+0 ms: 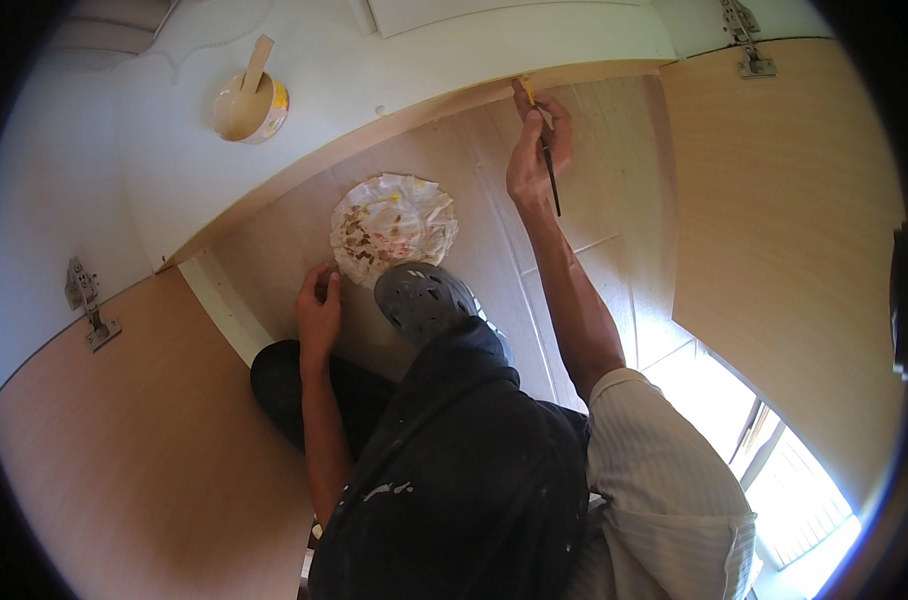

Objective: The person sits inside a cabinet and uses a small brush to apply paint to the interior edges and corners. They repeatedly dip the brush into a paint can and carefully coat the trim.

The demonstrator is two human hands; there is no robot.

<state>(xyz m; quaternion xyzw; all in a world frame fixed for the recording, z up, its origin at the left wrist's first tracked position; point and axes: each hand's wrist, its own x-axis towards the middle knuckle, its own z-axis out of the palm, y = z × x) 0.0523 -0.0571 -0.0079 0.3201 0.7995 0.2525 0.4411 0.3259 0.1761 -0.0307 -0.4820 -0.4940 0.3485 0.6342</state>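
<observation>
My right hand is closed around a thin paintbrush with a dark handle and a yellow part near the tip. Its tip end is at the wooden front edge of the cabinet. Beside a round, crumpled white palette, smeared with brown, yellow and reddish paint, my left hand has its fingers curled in at the rim. Whether anything is pinched in them I cannot make out. The palette lies low in front of me, close to the toe of my grey clog.
A tub of beige paste with a flat wooden stick stands on the white cabinet bottom. Wooden doors hang wide on both sides, the left door and right door, on metal hinges. Bright light enters at lower right.
</observation>
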